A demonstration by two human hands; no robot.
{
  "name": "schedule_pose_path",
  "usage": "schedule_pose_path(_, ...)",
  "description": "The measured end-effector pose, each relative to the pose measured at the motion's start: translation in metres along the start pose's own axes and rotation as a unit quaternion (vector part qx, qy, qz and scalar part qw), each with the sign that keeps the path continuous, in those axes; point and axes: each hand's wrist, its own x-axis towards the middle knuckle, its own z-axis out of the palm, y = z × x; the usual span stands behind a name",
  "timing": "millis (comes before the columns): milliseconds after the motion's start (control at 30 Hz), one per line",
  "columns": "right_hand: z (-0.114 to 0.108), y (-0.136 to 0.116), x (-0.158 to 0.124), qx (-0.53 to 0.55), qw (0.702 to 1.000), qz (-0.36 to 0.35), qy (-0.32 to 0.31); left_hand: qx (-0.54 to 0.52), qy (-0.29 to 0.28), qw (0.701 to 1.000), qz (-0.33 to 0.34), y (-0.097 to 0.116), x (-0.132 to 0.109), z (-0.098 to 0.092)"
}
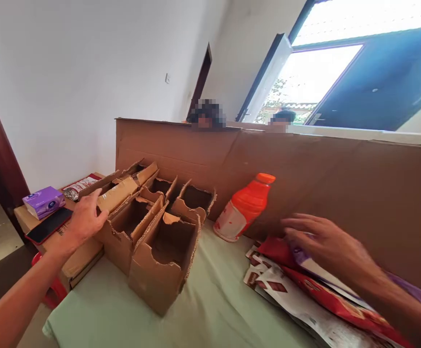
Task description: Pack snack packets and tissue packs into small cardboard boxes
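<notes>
My left hand (86, 218) reaches to the outer edge of a group of open cardboard boxes (161, 263), its thumb and fingers apart, holding nothing. Whether its fingertips touch the nearest box wall I cannot tell. My right hand (326, 246) is over a pile of flat packets (286, 285), red, white and purple, with its fingers stretched out. A purple packet (299, 255) lies right beneath those fingers; contact with it is unclear. Between my hands stands an orange bottle (246, 208) with a pale label, tilted in the view, beside the boxes.
A green cloth (203, 290) covers the table. Behind it runs a tall cardboard panel (181, 145), with two people's heads showing above. At left, a purple box (43, 202), a dark phone (49, 225) and a foil packet (81, 186) lie on a cardboard box.
</notes>
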Motion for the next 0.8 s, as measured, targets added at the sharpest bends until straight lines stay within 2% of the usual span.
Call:
schedule_pose_path(67,0.045,-0.05,0.016,-0.095,0.995,-0.031,-0.01,-0.026,-0.006,0.999,0.028,0.002,-0.011,0.015)
schedule_pose_path(167,0.111,-0.126,0.04,-0.083,0.983,-0.121,-0.109,-0.065,-0.016,0.994,0.086,0.012,-0.036,0.025)
schedule_pose_path(233,0.153,-0.169,0.056,-0.071,0.965,-0.187,-0.168,-0.079,-0.012,0.99,0.117,0.015,-0.048,0.027)
schedule_pose_path(300,0.195,-0.203,0.073,-0.067,0.939,-0.249,-0.228,-0.084,0.003,0.987,0.134,0.014,-0.055,0.029)
schedule_pose_path(367,0.235,-0.225,0.089,-0.103,0.902,-0.296,-0.298,-0.083,0.02,0.986,0.141,0.011,-0.058,0.031)
schedule_pose_path(467,0.287,-0.242,0.105,-0.226,0.814,-0.343,-0.411,-0.081,0.037,0.985,0.148,0.008,-0.06,0.034)
schedule_pose_path(567,0.325,-0.246,0.11,-0.314,0.738,-0.382,-0.46,-0.085,0.046,0.982,0.16,0.006,-0.061,0.036)
schedule_pose_path(633,0.341,-0.244,0.108,-0.333,0.716,-0.399,-0.466,-0.087,0.059,0.98,0.169,0.005,-0.061,0.037)
schedule_pose_path(700,0.352,-0.241,0.105,-0.337,0.707,-0.403,-0.473,-0.09,0.079,0.977,0.177,0.004,-0.061,0.038)
schedule_pose_path(800,0.359,-0.236,0.101,-0.337,0.72,-0.39,-0.465,-0.087,0.102,0.974,0.182,0.002,-0.061,0.039)
